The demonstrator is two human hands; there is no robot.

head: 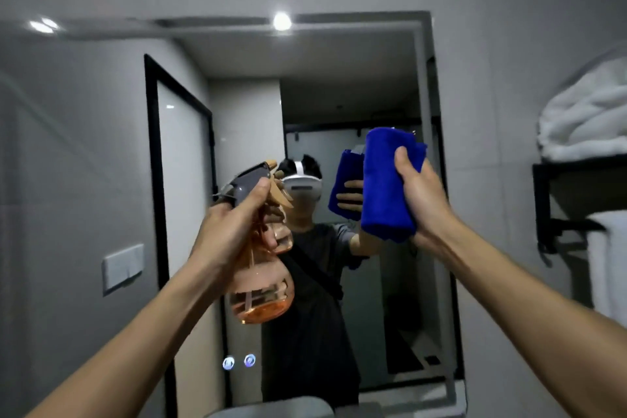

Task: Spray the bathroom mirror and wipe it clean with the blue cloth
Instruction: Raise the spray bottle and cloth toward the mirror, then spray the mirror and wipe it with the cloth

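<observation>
The bathroom mirror (101, 153) fills the wall ahead, its right edge running down past the cloth. My left hand (230, 231) grips an orange see-through spray bottle (261, 295) with a grey trigger head, raised in front of the glass with the nozzle towards it. A little orange liquid lies in the bottle's base. My right hand (420, 197) holds a folded blue cloth (386, 180) up close to the mirror's right part. Whether the cloth touches the glass cannot be told. The glass reflects a person with both arms, the bottle and the cloth.
A black wall rack (549, 200) at the right carries folded white towels (587, 119), with another white towel (607, 261) hanging below. Two small lit touch buttons (239, 361) glow low on the mirror. A grey rounded object (271, 409) sits at the bottom edge.
</observation>
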